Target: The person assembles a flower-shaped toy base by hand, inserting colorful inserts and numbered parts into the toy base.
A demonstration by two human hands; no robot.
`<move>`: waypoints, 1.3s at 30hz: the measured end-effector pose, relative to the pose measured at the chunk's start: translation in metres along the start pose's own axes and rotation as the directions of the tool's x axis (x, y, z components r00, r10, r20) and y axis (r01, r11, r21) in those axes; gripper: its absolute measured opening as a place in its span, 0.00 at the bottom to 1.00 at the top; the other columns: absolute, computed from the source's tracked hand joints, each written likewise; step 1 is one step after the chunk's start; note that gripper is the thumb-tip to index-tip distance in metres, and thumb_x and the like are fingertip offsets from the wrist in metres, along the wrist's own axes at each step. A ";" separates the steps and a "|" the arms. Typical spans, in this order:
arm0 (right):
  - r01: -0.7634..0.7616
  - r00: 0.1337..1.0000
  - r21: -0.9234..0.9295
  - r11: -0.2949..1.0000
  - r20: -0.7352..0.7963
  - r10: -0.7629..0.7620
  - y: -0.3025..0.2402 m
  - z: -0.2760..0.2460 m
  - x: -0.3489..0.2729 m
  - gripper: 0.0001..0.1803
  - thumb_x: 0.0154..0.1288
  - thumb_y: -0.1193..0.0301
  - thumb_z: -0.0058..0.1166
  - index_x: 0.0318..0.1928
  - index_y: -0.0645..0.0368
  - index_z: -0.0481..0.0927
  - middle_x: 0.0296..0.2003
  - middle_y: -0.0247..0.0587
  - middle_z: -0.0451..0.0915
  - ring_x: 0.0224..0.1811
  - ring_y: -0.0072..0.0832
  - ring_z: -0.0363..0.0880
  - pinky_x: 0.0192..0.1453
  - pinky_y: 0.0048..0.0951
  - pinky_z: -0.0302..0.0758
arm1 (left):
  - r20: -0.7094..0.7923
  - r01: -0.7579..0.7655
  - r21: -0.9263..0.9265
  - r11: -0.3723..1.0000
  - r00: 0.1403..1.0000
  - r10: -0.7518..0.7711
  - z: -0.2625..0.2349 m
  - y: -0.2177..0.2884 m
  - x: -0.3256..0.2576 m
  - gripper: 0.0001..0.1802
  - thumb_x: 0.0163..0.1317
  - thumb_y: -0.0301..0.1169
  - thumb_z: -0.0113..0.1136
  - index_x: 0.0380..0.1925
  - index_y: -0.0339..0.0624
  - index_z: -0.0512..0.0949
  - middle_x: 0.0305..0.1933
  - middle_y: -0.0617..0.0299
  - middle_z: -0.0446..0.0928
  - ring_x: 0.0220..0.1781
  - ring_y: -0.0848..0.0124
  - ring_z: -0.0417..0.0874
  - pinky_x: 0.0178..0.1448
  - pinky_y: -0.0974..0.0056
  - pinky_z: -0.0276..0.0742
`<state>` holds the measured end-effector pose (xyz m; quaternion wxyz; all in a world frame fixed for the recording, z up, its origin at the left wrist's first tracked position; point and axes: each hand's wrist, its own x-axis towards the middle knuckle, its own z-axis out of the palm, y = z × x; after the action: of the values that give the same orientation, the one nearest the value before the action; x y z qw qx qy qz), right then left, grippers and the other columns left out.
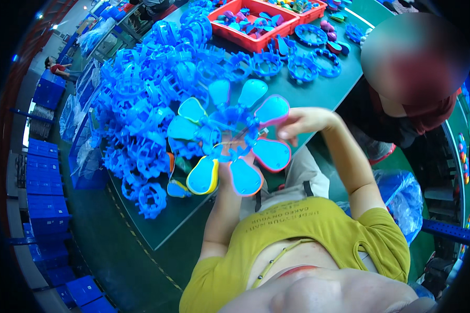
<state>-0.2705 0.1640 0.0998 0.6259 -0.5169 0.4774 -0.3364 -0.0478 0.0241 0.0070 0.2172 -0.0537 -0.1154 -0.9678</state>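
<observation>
A flower-shaped toy part [209, 136] hangs in front of me above the table: a blue ring with several blue petals around it, some rimmed in pink, yellow or green. My left hand [228, 150] holds it from below, mostly hidden behind the ring and petals. At its right side, my right hand [304, 122] is close to a pink-rimmed petal [272, 109], its fingers loosely bent and slightly blurred. I cannot tell whether they touch the petal. A loose yellow-rimmed petal piece [177, 189] lies by the table's near edge.
A big heap of blue plastic rings [146, 94] covers the table's left side. Red trays [253, 39] of coloured petals stand at the back, with loose blue rings [303, 69] before them. Another person [428, 109] is at the right. Blue boxes [47, 182] line the left.
</observation>
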 end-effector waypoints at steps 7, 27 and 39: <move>0.136 0.844 -0.572 0.809 -0.362 -0.397 -0.083 -0.280 0.106 0.19 0.74 0.62 0.57 0.56 0.62 0.81 0.38 0.38 0.86 0.38 0.24 0.86 0.43 0.27 0.82 | -0.095 0.198 -0.628 0.753 0.940 -0.326 -0.126 0.072 0.015 0.37 0.71 0.62 0.50 0.69 0.50 0.67 0.65 0.47 0.74 0.66 0.53 0.75 0.63 0.43 0.78; -0.568 0.823 -0.751 -0.337 -0.520 -0.228 -0.070 -0.581 0.460 0.24 0.57 0.68 0.68 0.56 0.38 0.84 0.60 0.31 0.79 0.70 0.42 0.69 0.60 0.52 0.76 | -0.286 -0.381 0.429 0.819 0.803 0.523 -0.073 0.226 0.101 0.34 0.73 0.40 0.56 0.73 0.52 0.53 0.60 0.43 0.74 0.50 0.53 0.83 0.53 0.51 0.82; -0.481 0.843 -0.844 -0.238 -0.370 -0.392 -0.204 -0.438 0.251 0.15 0.66 0.57 0.55 0.41 0.49 0.89 0.39 0.45 0.88 0.42 0.47 0.87 0.46 0.48 0.81 | -0.080 -0.421 0.275 0.865 0.886 0.457 -0.051 0.234 0.136 0.27 0.74 0.38 0.53 0.69 0.46 0.62 0.57 0.48 0.76 0.51 0.58 0.81 0.61 0.50 0.73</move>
<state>-0.5900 -0.2569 0.2306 -0.1799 -0.6641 0.7222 0.0714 -0.0719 -0.2496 0.0255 0.4445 0.0182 -0.2052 -0.8718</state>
